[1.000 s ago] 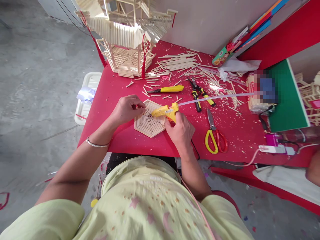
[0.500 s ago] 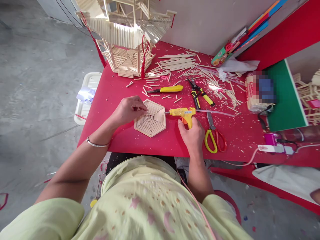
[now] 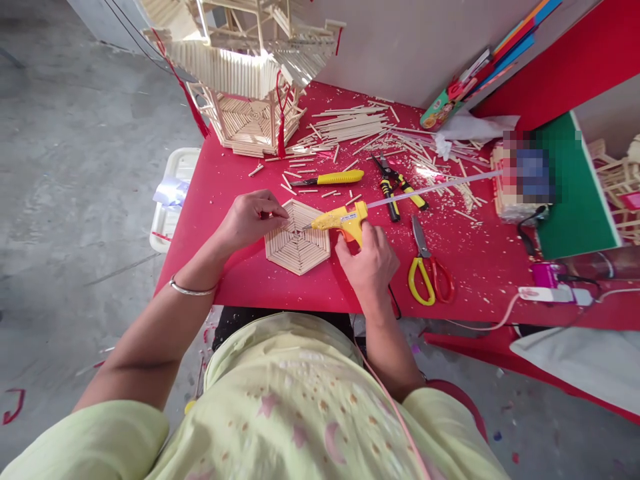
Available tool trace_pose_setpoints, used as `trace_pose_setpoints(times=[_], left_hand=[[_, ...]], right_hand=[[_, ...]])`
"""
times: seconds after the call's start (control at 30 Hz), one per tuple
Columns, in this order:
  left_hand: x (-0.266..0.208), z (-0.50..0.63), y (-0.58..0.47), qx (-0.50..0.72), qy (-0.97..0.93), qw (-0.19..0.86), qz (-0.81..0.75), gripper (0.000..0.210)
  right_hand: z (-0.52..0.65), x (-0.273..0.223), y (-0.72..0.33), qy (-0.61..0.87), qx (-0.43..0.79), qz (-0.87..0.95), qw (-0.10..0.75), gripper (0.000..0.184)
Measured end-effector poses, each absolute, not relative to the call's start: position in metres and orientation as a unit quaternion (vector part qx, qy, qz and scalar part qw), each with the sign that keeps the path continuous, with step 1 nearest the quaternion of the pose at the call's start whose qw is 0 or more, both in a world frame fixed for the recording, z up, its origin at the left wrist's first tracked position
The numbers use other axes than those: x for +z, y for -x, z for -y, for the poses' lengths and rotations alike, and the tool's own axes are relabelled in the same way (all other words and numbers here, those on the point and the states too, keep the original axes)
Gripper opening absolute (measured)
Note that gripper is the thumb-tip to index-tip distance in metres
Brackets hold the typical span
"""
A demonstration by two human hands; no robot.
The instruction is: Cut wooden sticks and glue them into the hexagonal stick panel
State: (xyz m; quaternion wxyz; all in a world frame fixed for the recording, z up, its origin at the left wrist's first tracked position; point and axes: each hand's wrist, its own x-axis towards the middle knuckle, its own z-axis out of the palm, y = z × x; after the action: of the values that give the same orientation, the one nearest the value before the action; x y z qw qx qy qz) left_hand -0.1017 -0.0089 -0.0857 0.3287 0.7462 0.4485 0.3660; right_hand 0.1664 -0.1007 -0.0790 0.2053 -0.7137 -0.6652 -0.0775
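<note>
A hexagonal panel of thin wooden sticks (image 3: pixel 299 250) lies flat on the red table, its sticks in nested rings. My right hand (image 3: pixel 369 265) is wrapped round the handle of a yellow hot glue gun (image 3: pixel 340 221); the nozzle reaches over the panel, close to its centre. From the gun's back a long clear glue stick (image 3: pixel 435 187) juts to the right. At the panel's upper left edge is my left hand (image 3: pixel 255 217), thumb and fingers pinched together. Whatever they pinch is too small to make out.
A stick-built pavilion model (image 3: pixel 245 100) with red tassels stands at the back left. Behind the panel lie a yellow utility knife (image 3: pixel 340 177), pliers (image 3: pixel 400 188) and loose sticks (image 3: pixel 350 125). Scissors (image 3: pixel 423 267) lie right of my right hand. A pink cord (image 3: pixel 390 393) crosses my lap.
My right hand has lifted the glue gun and moved it left, bringing its nozzle from beside the panel to over its middle. My left hand stays pinched near the panel's edge.
</note>
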Motion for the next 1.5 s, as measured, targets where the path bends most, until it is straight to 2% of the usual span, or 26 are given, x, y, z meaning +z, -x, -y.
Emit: trace_pose_setpoints(times=[0.7,0.9,1.5], left_hand=[[-0.087,0.009,0.101,0.374,-0.751,0.329,-0.434,0.017],[-0.087,0.009,0.100,0.375,-0.751,0.330,-0.432,0.019],[-0.087,0.009,0.101,0.375,-0.755,0.319,-0.433,0.017]], right_hand=[[0.098,-0.092,-0.160,0.675,-0.085,0.706,0.200,0.038],[0.098,-0.092,-0.160,0.662,-0.119,0.712,0.202,0.036],[0.096,-0.093,-0.160,0.676,-0.105,0.702,0.197,0.037]])
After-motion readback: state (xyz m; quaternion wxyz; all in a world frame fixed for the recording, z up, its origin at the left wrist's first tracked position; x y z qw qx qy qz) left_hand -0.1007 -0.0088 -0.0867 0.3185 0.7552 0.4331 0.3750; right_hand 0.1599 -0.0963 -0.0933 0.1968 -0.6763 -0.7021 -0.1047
